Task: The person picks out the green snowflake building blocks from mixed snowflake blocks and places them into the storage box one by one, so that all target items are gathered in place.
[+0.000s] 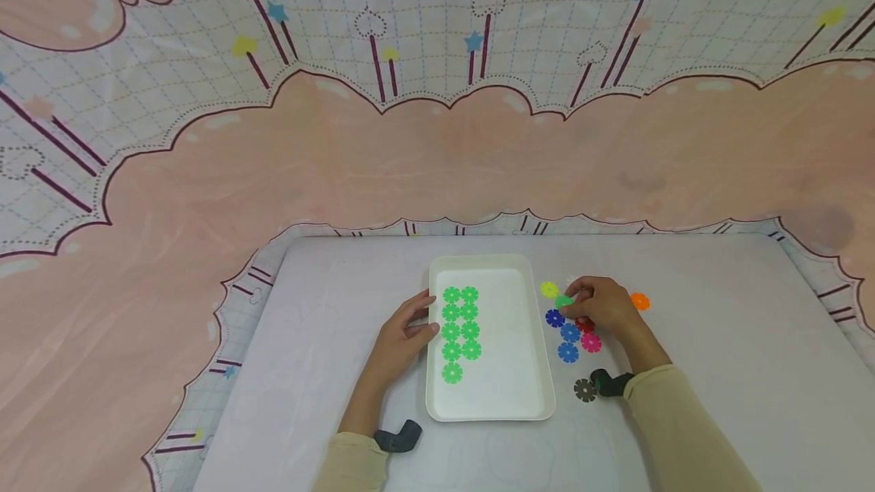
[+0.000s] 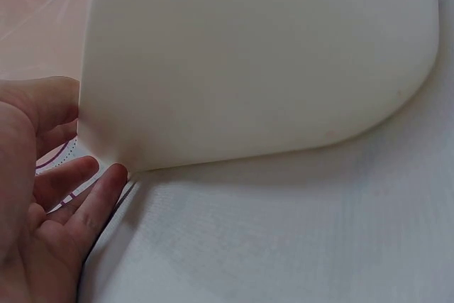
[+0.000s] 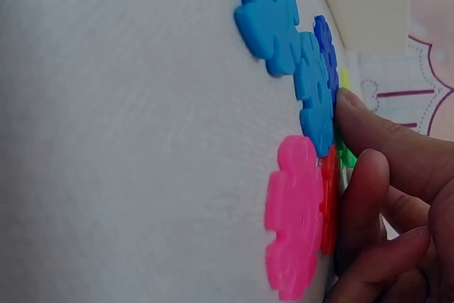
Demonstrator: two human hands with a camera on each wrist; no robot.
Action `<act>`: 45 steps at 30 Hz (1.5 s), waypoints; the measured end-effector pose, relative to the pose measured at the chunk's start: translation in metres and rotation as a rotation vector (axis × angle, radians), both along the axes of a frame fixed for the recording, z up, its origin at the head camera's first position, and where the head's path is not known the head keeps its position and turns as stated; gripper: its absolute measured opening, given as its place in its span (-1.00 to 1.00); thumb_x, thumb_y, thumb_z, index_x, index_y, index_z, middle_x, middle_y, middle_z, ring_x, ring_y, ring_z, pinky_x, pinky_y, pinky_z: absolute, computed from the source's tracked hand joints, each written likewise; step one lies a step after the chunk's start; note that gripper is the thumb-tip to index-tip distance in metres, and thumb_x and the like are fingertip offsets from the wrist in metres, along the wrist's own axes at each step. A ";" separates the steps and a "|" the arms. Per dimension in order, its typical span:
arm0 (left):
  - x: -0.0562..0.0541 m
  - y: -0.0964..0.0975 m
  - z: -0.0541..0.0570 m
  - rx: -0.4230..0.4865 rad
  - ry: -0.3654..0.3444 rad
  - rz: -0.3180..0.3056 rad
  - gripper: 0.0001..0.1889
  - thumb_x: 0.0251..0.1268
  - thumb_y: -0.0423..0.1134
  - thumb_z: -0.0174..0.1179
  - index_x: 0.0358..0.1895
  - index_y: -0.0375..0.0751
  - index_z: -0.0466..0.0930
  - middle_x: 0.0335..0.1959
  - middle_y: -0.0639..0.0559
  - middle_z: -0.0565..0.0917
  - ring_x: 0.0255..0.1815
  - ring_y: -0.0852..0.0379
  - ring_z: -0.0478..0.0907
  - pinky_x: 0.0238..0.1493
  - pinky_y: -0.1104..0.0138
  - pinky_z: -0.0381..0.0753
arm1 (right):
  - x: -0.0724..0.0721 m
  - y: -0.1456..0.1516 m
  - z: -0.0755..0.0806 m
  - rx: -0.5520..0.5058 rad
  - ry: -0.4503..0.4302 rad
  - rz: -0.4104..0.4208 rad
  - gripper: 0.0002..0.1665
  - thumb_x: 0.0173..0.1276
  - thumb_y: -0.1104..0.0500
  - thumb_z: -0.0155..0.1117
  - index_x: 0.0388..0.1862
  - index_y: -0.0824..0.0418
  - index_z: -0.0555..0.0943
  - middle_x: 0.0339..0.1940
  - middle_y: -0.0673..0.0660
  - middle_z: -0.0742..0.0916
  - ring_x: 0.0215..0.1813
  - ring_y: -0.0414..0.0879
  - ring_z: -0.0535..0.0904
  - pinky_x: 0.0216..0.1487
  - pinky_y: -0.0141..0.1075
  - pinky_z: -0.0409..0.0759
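My left hand (image 1: 409,331) holds the left rim of a white tray (image 1: 492,410), thumb and fingertips at its edge. In the left wrist view, the fingertips (image 2: 110,179) meet the tray's lower corner (image 2: 248,104). Several green snowflake discs (image 1: 451,331) lie in two columns on the tray's left side. To the right of the tray, my right hand (image 1: 601,308) pinches a green snowflake disc (image 1: 563,301) between thumb and finger. A red disc (image 3: 330,200) sits close under that hand, partly hidden. Beside the fingers are a pink disc (image 3: 294,218) and blue discs (image 3: 316,94).
A yellow disc (image 1: 550,290) and a dark blue disc (image 1: 555,318) lie by the tray's right edge. An orange disc (image 1: 639,301) is beyond the right wrist, and a dark grey disc (image 1: 585,390) lies nearer. A patterned cloth (image 1: 478,158) hangs behind the white table (image 1: 738,310).
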State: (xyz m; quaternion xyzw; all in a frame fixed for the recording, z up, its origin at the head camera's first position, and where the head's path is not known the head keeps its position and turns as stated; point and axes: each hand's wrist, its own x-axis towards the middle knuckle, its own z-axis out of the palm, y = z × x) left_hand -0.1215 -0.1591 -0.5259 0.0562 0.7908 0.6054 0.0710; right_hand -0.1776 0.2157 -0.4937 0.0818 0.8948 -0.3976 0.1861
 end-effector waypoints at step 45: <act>0.000 0.000 -0.004 -0.005 0.015 0.013 -0.47 0.37 -0.15 0.35 0.39 0.01 0.53 0.52 0.22 0.39 0.39 0.03 0.52 0.24 0.41 0.66 | 0.015 -0.024 0.038 -0.153 0.007 0.007 -0.62 0.40 0.03 0.41 0.07 0.20 0.62 -0.16 0.25 0.69 -0.31 0.02 0.71 -0.24 -0.33 0.78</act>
